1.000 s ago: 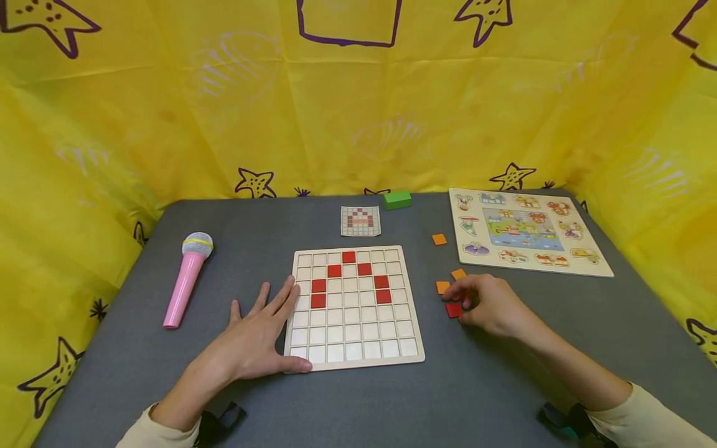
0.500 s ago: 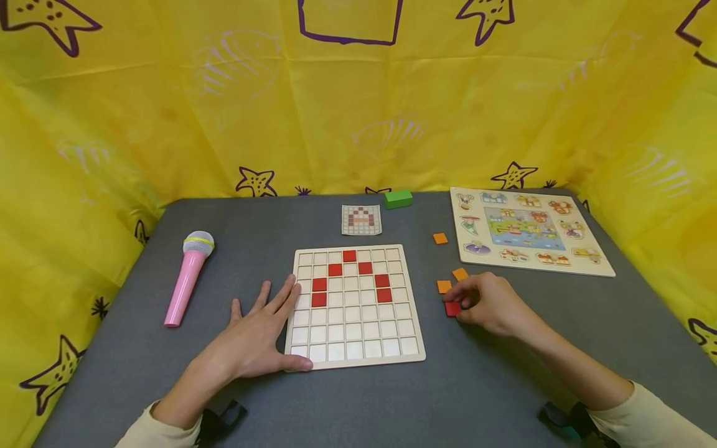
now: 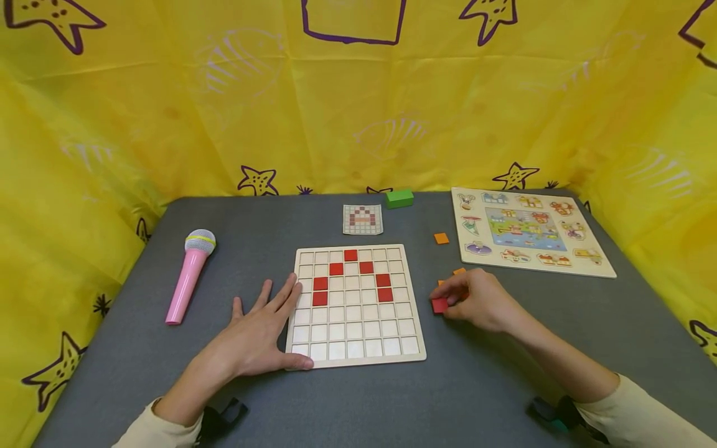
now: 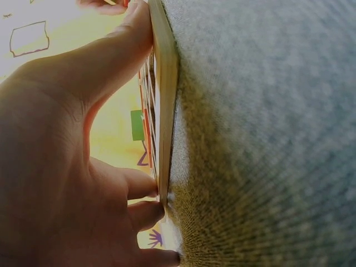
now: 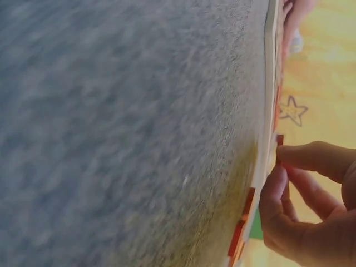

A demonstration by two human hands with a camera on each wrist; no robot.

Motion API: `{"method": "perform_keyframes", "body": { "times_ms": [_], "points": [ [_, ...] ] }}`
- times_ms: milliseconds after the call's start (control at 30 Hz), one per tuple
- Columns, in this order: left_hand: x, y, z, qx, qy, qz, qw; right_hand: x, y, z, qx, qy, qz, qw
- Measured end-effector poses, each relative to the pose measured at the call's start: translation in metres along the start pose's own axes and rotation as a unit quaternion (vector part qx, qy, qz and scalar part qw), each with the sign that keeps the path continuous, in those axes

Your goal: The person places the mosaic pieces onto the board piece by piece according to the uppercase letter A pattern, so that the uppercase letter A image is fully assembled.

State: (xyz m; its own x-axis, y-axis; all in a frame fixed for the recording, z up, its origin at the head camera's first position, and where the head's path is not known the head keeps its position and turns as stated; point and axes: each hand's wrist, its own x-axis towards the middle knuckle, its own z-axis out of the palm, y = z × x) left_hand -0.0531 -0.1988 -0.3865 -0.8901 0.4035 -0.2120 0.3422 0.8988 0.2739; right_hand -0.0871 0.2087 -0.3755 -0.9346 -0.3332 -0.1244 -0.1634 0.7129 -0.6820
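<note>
Pinching a red tile (image 3: 439, 305) in the right hand (image 3: 478, 300), right of the grid board (image 3: 354, 331)
Resting the left hand (image 3: 254, 339), spread wide, on the board's left edge; holding the tile near orange tiles (image 3: 459, 271) on the counter (image 3: 358, 404)

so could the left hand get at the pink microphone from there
Likely yes: nothing shows between the left hand and the pink microphone, though the hand would probably have to leave the grid board.
</note>
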Motion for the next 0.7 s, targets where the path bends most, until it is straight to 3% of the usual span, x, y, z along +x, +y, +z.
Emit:
{"method": "perform_keyframes", "body": {
  "times_ms": [700],
  "points": [
    [0.002,0.000,0.000,0.004,-0.010,-0.007,0.9999,0.025,-0.018,0.023,0.094,-0.059,-0.001,0.9938]
  ]
}}
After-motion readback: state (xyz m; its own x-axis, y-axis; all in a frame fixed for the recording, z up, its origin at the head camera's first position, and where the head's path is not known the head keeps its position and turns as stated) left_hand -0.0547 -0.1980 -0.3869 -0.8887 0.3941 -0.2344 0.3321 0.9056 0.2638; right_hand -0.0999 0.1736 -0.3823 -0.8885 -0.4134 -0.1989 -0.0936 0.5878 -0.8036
